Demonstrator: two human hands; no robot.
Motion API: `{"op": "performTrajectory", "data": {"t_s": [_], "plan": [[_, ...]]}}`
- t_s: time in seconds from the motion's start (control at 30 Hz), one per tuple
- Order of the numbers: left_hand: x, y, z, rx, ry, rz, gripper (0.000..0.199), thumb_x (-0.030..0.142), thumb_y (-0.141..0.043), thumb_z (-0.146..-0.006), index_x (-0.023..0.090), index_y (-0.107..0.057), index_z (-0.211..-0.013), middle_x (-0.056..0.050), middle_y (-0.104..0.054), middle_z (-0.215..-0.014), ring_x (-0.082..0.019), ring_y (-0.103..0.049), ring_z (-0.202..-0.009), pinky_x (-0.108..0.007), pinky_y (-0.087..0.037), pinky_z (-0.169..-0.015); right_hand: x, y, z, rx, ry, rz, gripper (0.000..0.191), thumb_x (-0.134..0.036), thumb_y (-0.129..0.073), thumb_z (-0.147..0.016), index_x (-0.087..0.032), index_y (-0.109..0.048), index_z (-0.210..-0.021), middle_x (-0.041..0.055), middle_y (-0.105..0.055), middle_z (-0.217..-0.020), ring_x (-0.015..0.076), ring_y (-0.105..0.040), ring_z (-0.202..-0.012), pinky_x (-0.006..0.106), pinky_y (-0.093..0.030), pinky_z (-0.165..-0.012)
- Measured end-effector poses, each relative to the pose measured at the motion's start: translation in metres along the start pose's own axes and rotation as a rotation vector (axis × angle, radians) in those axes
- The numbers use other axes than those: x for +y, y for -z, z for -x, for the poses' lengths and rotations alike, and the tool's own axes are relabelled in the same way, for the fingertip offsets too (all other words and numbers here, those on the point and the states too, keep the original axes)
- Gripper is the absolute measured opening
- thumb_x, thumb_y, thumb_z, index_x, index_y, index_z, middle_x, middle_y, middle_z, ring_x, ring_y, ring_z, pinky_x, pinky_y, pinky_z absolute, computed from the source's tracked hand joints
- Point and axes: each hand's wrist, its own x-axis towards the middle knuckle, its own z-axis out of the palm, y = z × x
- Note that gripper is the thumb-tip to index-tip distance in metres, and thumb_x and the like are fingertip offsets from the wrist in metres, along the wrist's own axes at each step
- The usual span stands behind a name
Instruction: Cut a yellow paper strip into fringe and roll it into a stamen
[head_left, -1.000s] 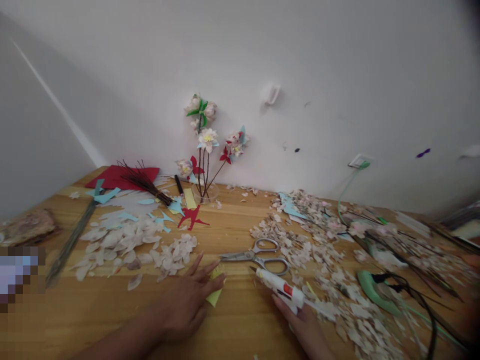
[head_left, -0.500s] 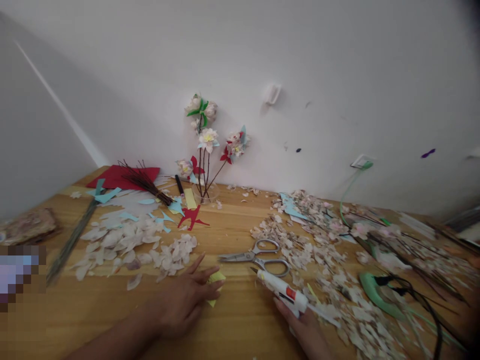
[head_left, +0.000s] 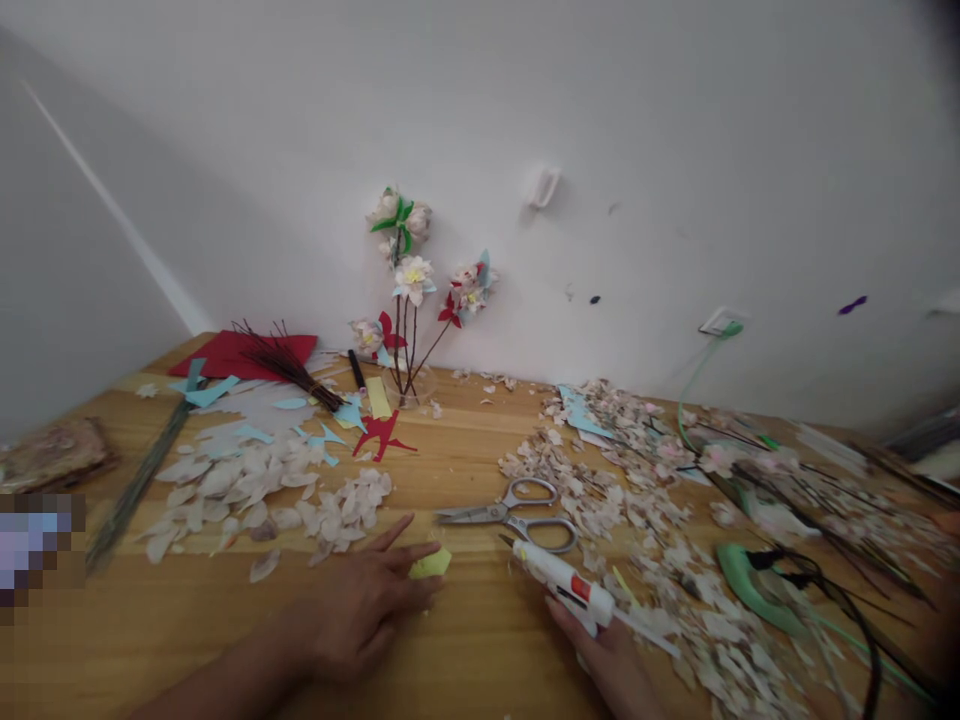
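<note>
My left hand [head_left: 367, 602] is low over the wooden table, fingers spread, its fingertips at a small yellow paper piece [head_left: 431, 563] that they partly cover. My right hand [head_left: 600, 640] is wrapped around the handle of a white hot glue gun [head_left: 559, 575], whose dark nozzle points up and left. Between and beyond the hands lies a pair of grey scissors [head_left: 510, 513], blades to the left and slightly apart. Just past my left hand are loose whitish petals [head_left: 349, 510] in a pile.
Handmade flowers [head_left: 411, 280] stand in a clear holder near the wall. Red paper scraps [head_left: 382, 435], a bundle of brown twigs [head_left: 292, 365] and red sheets [head_left: 217, 355] lie at the back left. Dried petals [head_left: 675, 560] and a green power strip [head_left: 750, 585] with cords cover the right.
The yellow paper has shifted under my left fingers, and more of it now shows to their right. My right hand and the glue gun have hardly moved.
</note>
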Motion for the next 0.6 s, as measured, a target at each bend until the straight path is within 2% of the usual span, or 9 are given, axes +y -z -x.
{"op": "performTrajectory", "data": {"t_s": [0.13,0.3,0.5,0.6], "plan": [[0.006,0.005,-0.003,-0.028,0.018,-0.001,0.064,0.003,-0.041,-0.064,0.025,-0.046,-0.124,-0.004,-0.052,-0.129,-0.025,-0.039,-0.124,-0.056,-0.011,-0.108,0.001,0.001,0.0,0.029,-0.005,0.039,0.045,-0.057,-0.055,-0.062,-0.02,-0.069,-0.083,0.005,-0.072,-0.088,0.031,-0.063,-0.089,0.038,-0.048,-0.082],[0.005,0.0,-0.002,-0.033,0.053,-0.02,0.064,0.002,-0.041,-0.062,0.027,-0.048,-0.121,-0.001,-0.057,-0.125,-0.022,-0.036,-0.127,-0.054,-0.009,-0.109,0.002,0.001,0.001,0.027,-0.019,-0.005,0.044,-0.056,-0.058,-0.062,-0.019,-0.069,-0.083,0.0061,-0.072,-0.087,0.0314,-0.063,-0.089,0.04,-0.048,-0.082],[-0.011,-0.017,0.006,0.148,-0.01,-0.011,0.076,0.003,-0.042,-0.063,0.029,-0.024,-0.133,0.003,-0.07,-0.099,-0.022,-0.035,-0.127,-0.058,-0.002,-0.108,0.0,0.0,0.0,0.047,-0.014,0.045,0.044,-0.056,-0.058,-0.061,-0.019,-0.07,-0.081,0.0059,-0.072,-0.086,0.0317,-0.063,-0.089,0.039,-0.048,-0.081],[-0.017,-0.022,0.008,0.239,0.025,-0.025,0.073,0.004,-0.041,-0.068,0.032,-0.02,-0.132,0.004,-0.07,-0.095,-0.02,-0.041,-0.123,-0.058,-0.001,-0.108,-0.004,-0.002,-0.001,0.042,0.014,0.086,0.044,-0.055,-0.056,-0.063,-0.019,-0.07,-0.083,0.0063,-0.072,-0.09,0.0316,-0.062,-0.093,0.038,-0.047,-0.083]]}}
